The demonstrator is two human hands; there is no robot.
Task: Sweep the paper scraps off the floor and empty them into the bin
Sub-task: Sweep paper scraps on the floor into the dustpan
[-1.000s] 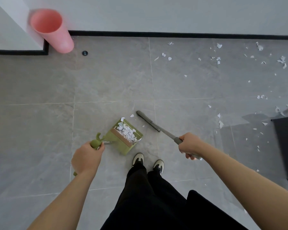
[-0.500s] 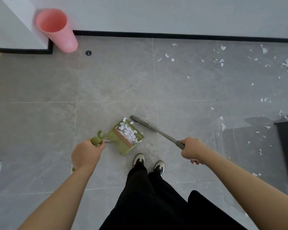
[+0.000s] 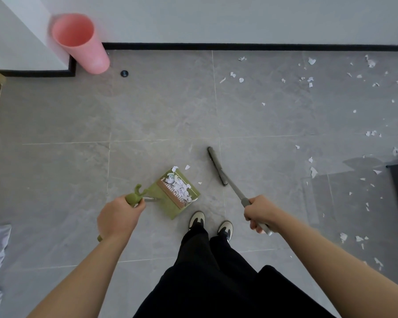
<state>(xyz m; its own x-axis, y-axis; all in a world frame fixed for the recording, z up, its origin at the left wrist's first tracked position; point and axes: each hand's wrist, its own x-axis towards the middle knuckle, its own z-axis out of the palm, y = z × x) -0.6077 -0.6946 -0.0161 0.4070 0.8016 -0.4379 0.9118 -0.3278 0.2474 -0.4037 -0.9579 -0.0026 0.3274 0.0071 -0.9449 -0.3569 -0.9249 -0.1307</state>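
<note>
No legible text, label, brand, number or sign was found on any surface in the head view. The paper scraps [image 3: 178,188] heaped in the green dustpan [image 3: 170,206] showed no readable print at this resolution, and the pink bin [image 3: 83,45] carried no visible marking.

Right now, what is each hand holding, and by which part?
The left hand grips the green dustpan by its handle; the right hand grips the broom by the grey handle, near its upper end.
</note>
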